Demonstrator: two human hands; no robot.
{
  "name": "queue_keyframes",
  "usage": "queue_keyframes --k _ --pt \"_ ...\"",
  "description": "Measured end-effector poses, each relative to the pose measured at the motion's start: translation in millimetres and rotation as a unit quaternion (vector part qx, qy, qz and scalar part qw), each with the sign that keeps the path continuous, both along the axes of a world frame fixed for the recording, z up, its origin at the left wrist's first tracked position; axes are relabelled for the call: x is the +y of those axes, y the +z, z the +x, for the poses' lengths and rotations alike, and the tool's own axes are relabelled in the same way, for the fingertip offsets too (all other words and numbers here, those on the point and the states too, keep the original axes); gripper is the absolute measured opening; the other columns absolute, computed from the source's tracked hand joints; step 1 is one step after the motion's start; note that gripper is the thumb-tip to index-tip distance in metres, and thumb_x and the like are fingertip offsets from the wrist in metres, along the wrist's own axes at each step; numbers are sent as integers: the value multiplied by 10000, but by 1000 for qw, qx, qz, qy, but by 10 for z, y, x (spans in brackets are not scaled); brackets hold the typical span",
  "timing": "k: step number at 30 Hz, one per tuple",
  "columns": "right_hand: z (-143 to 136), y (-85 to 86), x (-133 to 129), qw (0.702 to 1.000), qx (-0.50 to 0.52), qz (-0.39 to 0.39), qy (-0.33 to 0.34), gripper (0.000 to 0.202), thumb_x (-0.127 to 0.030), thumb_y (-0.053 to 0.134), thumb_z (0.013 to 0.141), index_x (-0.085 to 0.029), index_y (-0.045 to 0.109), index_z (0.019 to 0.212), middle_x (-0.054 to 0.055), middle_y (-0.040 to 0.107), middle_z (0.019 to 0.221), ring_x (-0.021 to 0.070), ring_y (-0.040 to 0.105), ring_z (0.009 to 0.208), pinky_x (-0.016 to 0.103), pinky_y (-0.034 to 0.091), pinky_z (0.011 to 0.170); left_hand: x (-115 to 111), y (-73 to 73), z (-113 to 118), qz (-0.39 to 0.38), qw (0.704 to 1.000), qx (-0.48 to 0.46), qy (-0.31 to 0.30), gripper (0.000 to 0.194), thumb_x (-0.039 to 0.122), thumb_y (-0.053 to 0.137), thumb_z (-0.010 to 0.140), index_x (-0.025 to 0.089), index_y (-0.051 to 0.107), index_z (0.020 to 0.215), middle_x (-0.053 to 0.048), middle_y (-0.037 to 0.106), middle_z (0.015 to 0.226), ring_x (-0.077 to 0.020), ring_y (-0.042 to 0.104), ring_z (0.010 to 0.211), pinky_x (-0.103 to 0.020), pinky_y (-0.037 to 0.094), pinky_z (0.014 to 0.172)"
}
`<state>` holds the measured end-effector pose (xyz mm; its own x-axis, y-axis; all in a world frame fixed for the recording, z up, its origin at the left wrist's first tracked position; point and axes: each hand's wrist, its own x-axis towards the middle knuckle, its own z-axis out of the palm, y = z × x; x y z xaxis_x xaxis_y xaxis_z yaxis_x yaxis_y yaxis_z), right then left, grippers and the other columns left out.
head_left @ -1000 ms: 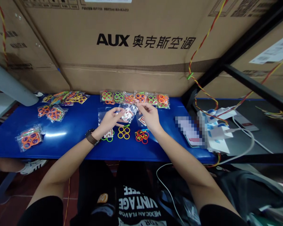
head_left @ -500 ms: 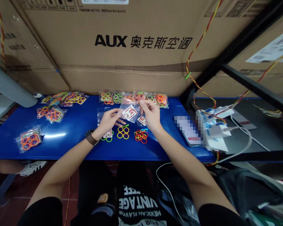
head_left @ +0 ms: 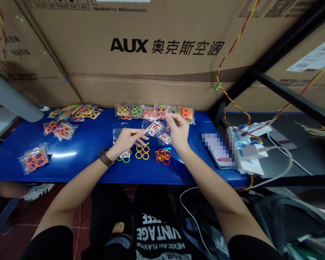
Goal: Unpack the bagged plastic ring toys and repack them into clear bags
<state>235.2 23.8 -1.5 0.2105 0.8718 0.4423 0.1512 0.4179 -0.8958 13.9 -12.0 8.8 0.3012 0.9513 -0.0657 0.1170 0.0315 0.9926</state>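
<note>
1. A clear bag [head_left: 146,123] with a printed card [head_left: 155,129] showing through is held between the hands, over the blue table [head_left: 88,146]; probably kept at mid-reach so both hands can work on the film.
2. Left hand [head_left: 125,141]: thumb and forefinger appear pinched on the bag's near-left corner, other fingers loosely spread. Likely done to steady the bag without covering the card.
3. Right hand [head_left: 179,133]: thumb and forefinger are brought together by the far-right side of the bag, remaining fingers curled. Whether film is gripped cannot be told.
4. A second card [head_left: 165,138] is lying just beside the right hand, partly covered by it; presumably left within easy reach.
5. Yellow rings [head_left: 142,152] and mixed red-and-yellow rings [head_left: 163,156] are laid in separate groups near the front edge, seemingly so colours are not confused.
6. Green rings [head_left: 127,159] are partly hidden by a third card [head_left: 124,154] and the left hand.
7. Filled packets [head_left: 137,111] are lined up along the cardboard box [head_left: 162,85], likely set back from the handling; more packets [head_left: 35,161] are grouped at left.
</note>
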Motion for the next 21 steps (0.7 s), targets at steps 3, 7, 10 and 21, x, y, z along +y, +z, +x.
queue_keyframes --k 3,7,10,21 --pt "-14 19 -23 1000 -12 -11 26 358 -623 697 921 -266 716 929 -10 592 673 141 477 543 324 405 527 9 14 -7 -7 1000 6 -1 392 498 717 935 147 831 1069 -170 829 1059 -212 795 742 -325 631 662" --pt "-34 54 -48 1000 -2 6 0 337 -599 678 936 -263 701 933 6 622 717 147 501 574 331 429 555 11 14 4 -22 1000 9 -8 357 468 710 945 148 834 1041 -165 828 1034 -194 781 723 -316 623 655" --pt "-21 38 -21 1000 21 -10 5 333 -601 652 952 -269 683 939 -1 604 687 149 499 564 327 436 546 1 44 -15 -7 1000 -12 -2 425 444 730 940 176 780 1266 -116 820 946 -133 692 562 -277 553 532" --pt "90 -250 207 974 -224 -46 5 353 -536 620 996 -230 787 1056 39 781 839 191 657 697 348 516 719 612 282 -919 222 934 48 277 140 321 720 911 195 780 927 -51 753 840 -108 591 599 -194 428 479"
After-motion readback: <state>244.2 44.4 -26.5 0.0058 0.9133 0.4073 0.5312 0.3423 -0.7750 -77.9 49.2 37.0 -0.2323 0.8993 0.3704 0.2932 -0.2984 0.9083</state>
